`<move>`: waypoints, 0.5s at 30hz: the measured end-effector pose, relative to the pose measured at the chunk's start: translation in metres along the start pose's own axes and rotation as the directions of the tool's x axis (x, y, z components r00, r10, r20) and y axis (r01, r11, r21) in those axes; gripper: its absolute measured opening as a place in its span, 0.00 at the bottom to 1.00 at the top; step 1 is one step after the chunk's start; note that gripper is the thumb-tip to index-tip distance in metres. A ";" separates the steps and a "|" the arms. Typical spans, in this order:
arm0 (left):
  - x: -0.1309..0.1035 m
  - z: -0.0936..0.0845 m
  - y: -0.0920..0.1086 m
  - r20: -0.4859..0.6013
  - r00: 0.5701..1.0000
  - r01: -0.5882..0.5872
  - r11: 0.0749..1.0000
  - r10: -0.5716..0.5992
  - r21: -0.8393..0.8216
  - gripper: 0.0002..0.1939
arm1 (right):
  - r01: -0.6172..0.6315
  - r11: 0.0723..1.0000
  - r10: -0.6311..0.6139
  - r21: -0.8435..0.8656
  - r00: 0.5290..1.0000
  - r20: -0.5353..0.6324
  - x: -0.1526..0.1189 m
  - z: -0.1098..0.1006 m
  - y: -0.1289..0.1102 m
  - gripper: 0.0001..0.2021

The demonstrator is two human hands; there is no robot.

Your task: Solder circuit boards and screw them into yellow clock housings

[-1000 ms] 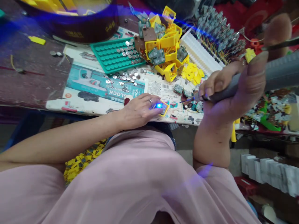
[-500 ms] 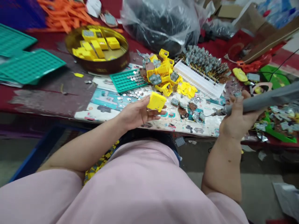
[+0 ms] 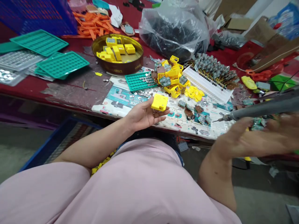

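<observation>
A small yellow plastic box (image 3: 159, 102) with speaker holes rests in my left hand (image 3: 144, 115), between thumb and fingers, over the front of the printed sheet (image 3: 116, 109). At the right, my right hand (image 3: 259, 140) is blurred, palm up with fingers spread, beneath a grey electric screwdriver (image 3: 263, 108) whose bit points left. The fingers are not wrapped round the tool; whether they touch it is unclear. Behind my left hand lie a pile of yellow cases with circuit boards (image 3: 173, 74) and a green tray with round metal cells (image 3: 140, 81).
A round tin (image 3: 116, 67) holds several yellow boxes. Green trays (image 3: 63, 64) and a blue basket (image 3: 46, 18) stand at the left. Orange parts (image 3: 93, 26), a clear bag of black items (image 3: 175, 34) and a white rack (image 3: 207, 87) lie behind. Loose boards (image 3: 189, 112) lie near the front.
My right hand has opened from its grip around the screwdriver and moved lower and to the right. The view has shifted left; the yellow box stays in my left hand.
</observation>
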State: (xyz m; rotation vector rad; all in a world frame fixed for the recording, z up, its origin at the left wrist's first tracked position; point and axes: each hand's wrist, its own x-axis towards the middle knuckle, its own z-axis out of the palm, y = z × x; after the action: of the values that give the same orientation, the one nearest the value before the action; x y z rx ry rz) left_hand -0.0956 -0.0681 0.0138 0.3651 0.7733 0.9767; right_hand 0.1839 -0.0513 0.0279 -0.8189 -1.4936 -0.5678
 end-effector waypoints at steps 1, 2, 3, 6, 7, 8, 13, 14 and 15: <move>-0.001 0.002 -0.001 -0.009 1.000 -0.013 1.000 0.013 -0.014 0.27 | -0.022 0.994 0.017 0.109 0.999 0.049 -0.002 0.008 -0.025 0.26; -0.001 0.003 -0.003 -0.007 1.000 -0.031 0.999 0.031 -0.024 0.26 | -0.128 0.976 0.075 0.175 0.956 0.284 -0.005 0.017 -0.047 0.22; -0.002 0.004 -0.006 0.004 0.999 -0.053 0.998 0.053 -0.029 0.25 | -0.196 0.957 0.076 0.215 0.881 0.466 -0.010 0.026 -0.065 0.22; -0.005 0.003 -0.015 0.086 0.986 -0.141 0.990 0.143 -0.028 0.24 | -0.349 0.913 0.131 0.211 0.741 0.659 -0.027 0.049 -0.095 0.26; -0.007 0.001 -0.018 0.120 0.977 -0.174 0.984 0.176 -0.030 0.25 | -0.389 0.897 0.150 0.208 0.712 0.685 -0.032 0.054 -0.098 0.27; -0.008 -0.001 -0.020 0.155 0.967 -0.200 0.979 0.203 -0.037 0.26 | -0.424 0.882 0.164 0.207 0.686 0.709 -0.036 0.058 -0.099 0.27; -0.007 -0.013 -0.031 0.226 0.928 -0.278 0.954 0.296 -0.110 0.27 | -0.468 0.854 0.179 0.226 0.673 0.717 -0.048 0.070 -0.100 0.26; -0.006 -0.014 -0.033 0.229 0.921 -0.296 0.948 0.315 -0.115 0.28 | -0.460 0.855 0.178 0.240 0.695 0.697 -0.050 0.072 -0.102 0.25; -0.005 -0.016 -0.035 0.228 0.915 -0.316 0.942 0.334 -0.113 0.27 | -0.453 0.855 0.177 0.253 0.712 0.679 -0.051 0.073 -0.104 0.25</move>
State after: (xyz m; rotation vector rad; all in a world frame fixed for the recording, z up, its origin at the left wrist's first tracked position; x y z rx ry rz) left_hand -0.0880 -0.0917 -0.0162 0.5509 0.4565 1.2424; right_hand 0.0559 -0.0680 -0.0174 -0.9612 -1.9332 0.3435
